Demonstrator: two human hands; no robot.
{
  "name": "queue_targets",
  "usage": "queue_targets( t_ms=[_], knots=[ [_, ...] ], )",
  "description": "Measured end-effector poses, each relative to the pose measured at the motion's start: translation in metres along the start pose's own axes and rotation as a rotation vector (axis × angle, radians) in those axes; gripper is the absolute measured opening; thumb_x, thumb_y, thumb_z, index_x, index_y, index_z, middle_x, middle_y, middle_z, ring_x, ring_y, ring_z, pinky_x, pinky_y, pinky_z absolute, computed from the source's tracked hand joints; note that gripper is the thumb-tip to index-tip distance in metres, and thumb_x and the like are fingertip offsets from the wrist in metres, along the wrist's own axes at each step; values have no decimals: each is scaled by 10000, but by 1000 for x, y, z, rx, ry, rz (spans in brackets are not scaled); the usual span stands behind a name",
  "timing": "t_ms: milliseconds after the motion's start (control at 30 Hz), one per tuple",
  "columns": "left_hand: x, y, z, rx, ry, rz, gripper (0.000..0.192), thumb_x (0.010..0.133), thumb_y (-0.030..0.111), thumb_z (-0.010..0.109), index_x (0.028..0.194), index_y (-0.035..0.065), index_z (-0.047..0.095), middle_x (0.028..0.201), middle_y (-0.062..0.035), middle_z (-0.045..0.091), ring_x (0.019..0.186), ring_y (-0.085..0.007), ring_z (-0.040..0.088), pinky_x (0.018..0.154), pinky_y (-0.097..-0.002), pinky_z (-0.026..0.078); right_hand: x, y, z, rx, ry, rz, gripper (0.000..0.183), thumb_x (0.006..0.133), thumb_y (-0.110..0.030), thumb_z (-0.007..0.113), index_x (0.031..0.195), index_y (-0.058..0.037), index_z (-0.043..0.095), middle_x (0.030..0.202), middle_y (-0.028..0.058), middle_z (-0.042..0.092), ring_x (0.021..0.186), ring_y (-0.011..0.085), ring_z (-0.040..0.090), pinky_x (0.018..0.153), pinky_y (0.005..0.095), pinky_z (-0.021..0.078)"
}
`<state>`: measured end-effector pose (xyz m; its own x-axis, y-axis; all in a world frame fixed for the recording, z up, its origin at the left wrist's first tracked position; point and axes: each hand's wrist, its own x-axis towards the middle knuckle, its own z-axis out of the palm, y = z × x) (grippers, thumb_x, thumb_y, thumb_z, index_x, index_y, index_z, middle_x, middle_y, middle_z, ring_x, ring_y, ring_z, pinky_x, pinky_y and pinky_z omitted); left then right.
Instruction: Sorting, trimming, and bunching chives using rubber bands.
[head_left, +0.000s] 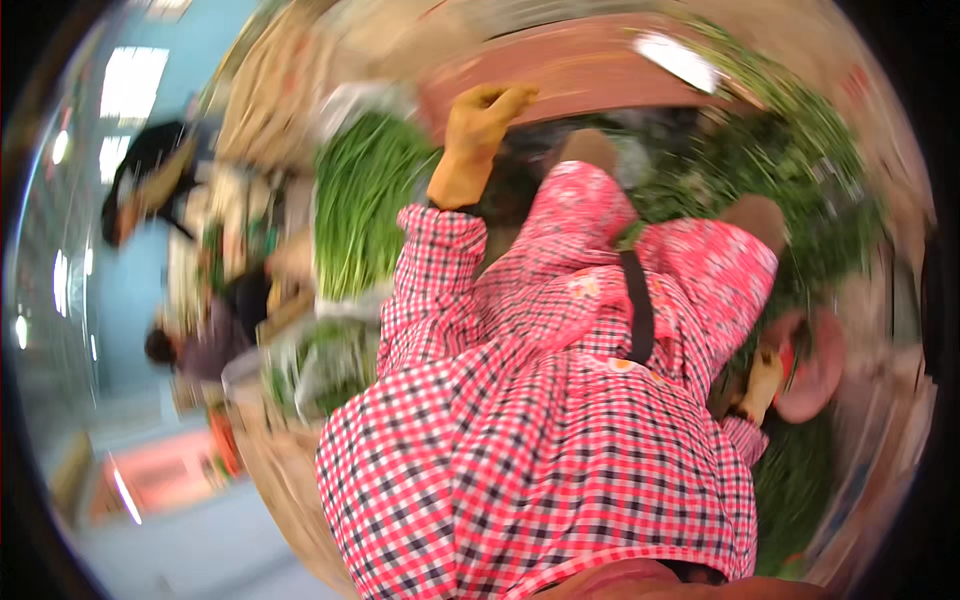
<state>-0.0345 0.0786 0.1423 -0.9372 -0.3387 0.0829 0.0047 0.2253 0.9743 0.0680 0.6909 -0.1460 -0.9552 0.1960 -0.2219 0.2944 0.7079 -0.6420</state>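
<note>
My left hand (484, 135), in an orange rubber glove, is raised between a bag of long green stalks, perhaps chives, (367, 202) and a reddish board (570, 67). Its fingers are curled together; blur hides whether anything thin is between them. Low at the right, beside my hip, my right hand (761, 382), in a yellowish glove, is at a round reddish plastic thing (810, 367). Whether it grips that thing is not clear. Loose leafy greens (810, 187) lie beyond my knees and to the right.
A clear bag of greens (326, 367) stands by my left elbow. Brown sacking or cardboard (270, 90) lies farther out at the upper left. One person in dark clothes (157, 180) and another person (210, 352) are at the left. A blue-grey floor (202, 547) shows at the lower left.
</note>
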Motion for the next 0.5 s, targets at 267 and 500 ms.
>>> queue_targets(
  t_ms=[267, 500],
  knots=[
    [-213, 43, -172, 373, 686, 10, 234, 909, 71, 623, 1116, -23, 682, 969, -118, 738, 870, -139, 682, 807, -246, 515, 83, -78, 23, -6, -91, -74, 341, 966, -275, 616, 874, 53, 615, 676, 81, 575, 548, 203, 462, 546, 378, 400],
    [-354, 28, -162, 358, 992, -344, 289, 905, 115, 634, 1147, -37, 676, 998, -148, 732, 930, -205, 698, 869, -285, 518, 129, -58, 5, -425, -245, 90, 434, 945, -384, 591, 1107, 9, 679, 925, 139, 715, 804, 261, 657, 728, 390, 506]
  ],
)
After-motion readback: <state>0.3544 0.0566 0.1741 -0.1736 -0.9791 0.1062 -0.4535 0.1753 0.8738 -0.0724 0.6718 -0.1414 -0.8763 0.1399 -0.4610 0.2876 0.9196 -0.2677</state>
